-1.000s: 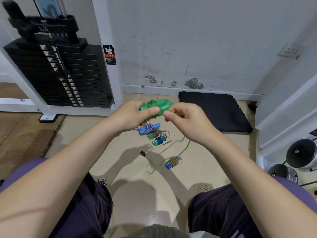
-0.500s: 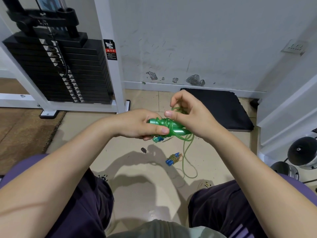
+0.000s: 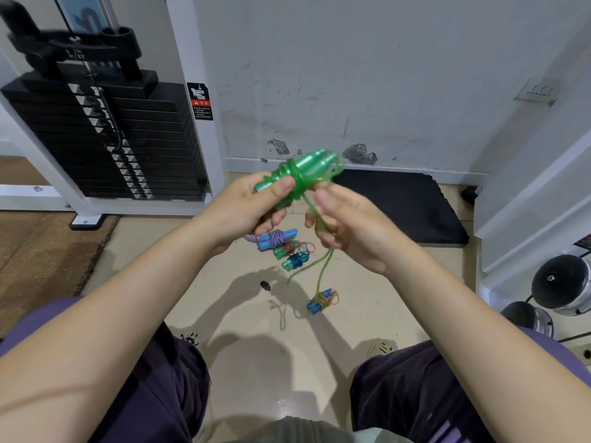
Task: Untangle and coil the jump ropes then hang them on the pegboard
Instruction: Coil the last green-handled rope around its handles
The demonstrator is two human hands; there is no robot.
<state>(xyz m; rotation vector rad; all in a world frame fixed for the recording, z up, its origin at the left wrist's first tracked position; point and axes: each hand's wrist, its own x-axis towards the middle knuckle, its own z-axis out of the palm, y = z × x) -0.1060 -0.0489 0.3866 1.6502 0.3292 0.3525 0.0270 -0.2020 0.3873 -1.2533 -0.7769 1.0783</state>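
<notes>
My left hand (image 3: 252, 204) grips the two green handles (image 3: 300, 172) of a jump rope, held together and tilted up to the right. Turns of green cord are wound around the handles. My right hand (image 3: 347, 227) holds the free green cord (image 3: 323, 266), which runs through its curled fingers and hangs down to the floor. On the floor below lie other wound ropes: a blue-handled one with purple-white cord (image 3: 276, 239), two small green and blue bundles (image 3: 292, 255), and a blue bundle with brownish cord (image 3: 321, 300).
A white-framed weight stack machine (image 3: 105, 139) stands at the left. A black mat (image 3: 399, 207) lies by the wall. Dumbbell ends (image 3: 561, 284) sit at the right. A small black piece (image 3: 265, 285) is on the tiled floor. My knees frame the bottom.
Both hands rose with the green handles, which now tilt up to the right. My right hand moved from the handles down onto the hanging cord.
</notes>
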